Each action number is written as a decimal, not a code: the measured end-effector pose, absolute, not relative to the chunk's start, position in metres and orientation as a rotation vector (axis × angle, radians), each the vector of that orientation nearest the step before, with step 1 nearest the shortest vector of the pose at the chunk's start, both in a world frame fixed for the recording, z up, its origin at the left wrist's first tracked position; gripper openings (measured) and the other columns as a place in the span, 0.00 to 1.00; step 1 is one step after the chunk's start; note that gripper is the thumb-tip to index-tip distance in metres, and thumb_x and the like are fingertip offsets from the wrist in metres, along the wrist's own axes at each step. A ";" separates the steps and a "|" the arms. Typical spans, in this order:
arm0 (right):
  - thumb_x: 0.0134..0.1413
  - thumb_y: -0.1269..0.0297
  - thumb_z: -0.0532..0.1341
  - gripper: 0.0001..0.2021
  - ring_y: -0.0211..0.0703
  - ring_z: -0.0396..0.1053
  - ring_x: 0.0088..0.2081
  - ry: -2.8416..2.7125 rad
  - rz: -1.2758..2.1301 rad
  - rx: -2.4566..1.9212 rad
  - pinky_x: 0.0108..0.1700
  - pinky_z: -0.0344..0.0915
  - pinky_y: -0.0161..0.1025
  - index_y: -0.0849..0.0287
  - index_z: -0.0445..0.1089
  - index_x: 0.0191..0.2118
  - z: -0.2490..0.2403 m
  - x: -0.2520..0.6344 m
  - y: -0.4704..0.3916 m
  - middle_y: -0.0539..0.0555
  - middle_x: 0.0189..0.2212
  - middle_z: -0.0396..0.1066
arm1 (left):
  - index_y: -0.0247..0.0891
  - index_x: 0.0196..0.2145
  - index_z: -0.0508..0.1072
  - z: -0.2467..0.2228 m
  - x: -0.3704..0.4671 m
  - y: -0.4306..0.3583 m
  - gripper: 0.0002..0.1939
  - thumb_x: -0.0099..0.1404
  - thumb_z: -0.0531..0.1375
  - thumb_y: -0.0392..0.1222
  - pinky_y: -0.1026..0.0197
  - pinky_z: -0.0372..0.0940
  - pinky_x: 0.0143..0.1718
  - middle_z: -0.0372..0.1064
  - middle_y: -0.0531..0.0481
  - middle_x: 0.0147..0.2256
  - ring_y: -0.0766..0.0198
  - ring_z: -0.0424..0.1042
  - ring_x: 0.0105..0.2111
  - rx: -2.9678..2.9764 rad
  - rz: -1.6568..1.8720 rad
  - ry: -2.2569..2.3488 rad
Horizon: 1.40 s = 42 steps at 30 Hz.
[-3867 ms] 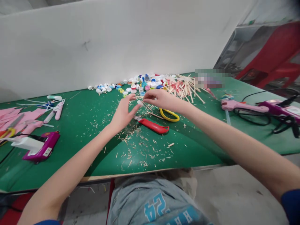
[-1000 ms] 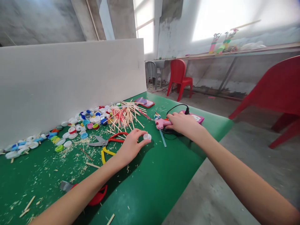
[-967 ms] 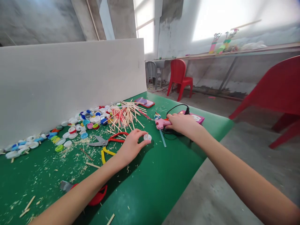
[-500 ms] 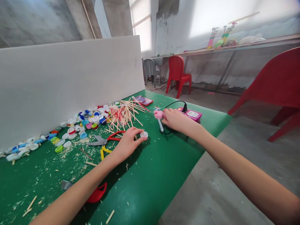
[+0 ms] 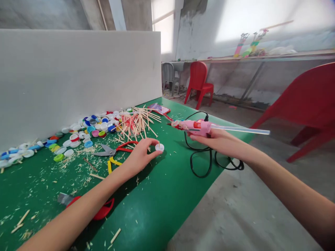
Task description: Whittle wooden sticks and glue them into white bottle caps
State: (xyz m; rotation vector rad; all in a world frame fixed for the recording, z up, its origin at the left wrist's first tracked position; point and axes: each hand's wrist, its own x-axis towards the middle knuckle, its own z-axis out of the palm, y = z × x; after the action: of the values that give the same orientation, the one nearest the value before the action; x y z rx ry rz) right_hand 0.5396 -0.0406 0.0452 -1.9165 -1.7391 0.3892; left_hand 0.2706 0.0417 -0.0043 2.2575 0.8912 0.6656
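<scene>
My left hand [image 5: 141, 152] pinches a small white bottle cap [image 5: 159, 147] between thumb and fingers, just above the green table. A short bit of wooden stick seems to stand in the cap. In my right hand [image 5: 222, 141] is a pink glue gun [image 5: 197, 127], held level with its nozzle pointing left toward the table's middle. A long clear glue stick [image 5: 243, 130] juts out of its back end. Its black cord [image 5: 200, 176] loops on the table below. Beside my left hand lie red-handled scissors [image 5: 115, 150] with open blades.
Many coloured bottle caps [image 5: 95, 133] line the white board [image 5: 78, 76], near a heap of wooden sticks [image 5: 142, 120]. A phone [image 5: 162, 109] lies behind. A yellow-handled tool [image 5: 112, 164] and red-handled scissors [image 5: 103, 211] sit around my left forearm. Red chairs [image 5: 197, 82] stand beyond the table [image 5: 146, 209].
My right hand has lifted the glue gun off the far right of the table and swung it level, nozzle left. My left hand keeps hold of the cap in nearly the same place.
</scene>
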 end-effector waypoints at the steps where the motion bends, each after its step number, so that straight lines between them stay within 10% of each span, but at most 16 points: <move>1: 0.48 0.35 0.56 0.26 0.38 0.54 0.24 -1.761 0.457 -1.939 0.27 0.52 0.40 0.55 0.55 0.21 0.048 0.539 -0.044 0.47 0.19 0.52 | 0.39 0.44 0.70 -0.004 0.271 0.042 0.13 0.65 0.60 0.47 0.53 0.64 0.51 0.71 0.47 0.45 0.59 0.69 0.47 2.254 0.667 0.887; 27: 0.47 0.30 0.54 0.32 0.36 0.47 0.23 -2.030 0.781 -2.063 0.25 0.47 0.40 0.55 0.46 0.20 0.052 0.527 -0.043 0.46 0.21 0.44 | 0.38 0.42 0.70 -0.001 0.272 0.040 0.12 0.63 0.62 0.44 0.56 0.64 0.51 0.71 0.48 0.44 0.61 0.69 0.46 2.197 0.670 0.870; 42: 0.49 0.31 0.54 0.30 0.41 0.66 0.27 -2.131 0.890 -1.959 0.31 0.61 0.39 0.56 0.74 0.31 0.066 0.528 -0.022 0.51 0.23 0.70 | 0.39 0.43 0.70 -0.003 0.270 0.043 0.12 0.63 0.62 0.45 0.55 0.64 0.50 0.71 0.48 0.45 0.60 0.69 0.47 2.176 0.664 0.860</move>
State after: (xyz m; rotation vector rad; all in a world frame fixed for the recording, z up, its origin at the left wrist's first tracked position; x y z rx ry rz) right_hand 0.5279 -0.0222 0.0665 -1.9591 -2.1312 0.8901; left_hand 0.2699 0.0431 -0.0027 2.1765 0.8598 0.6640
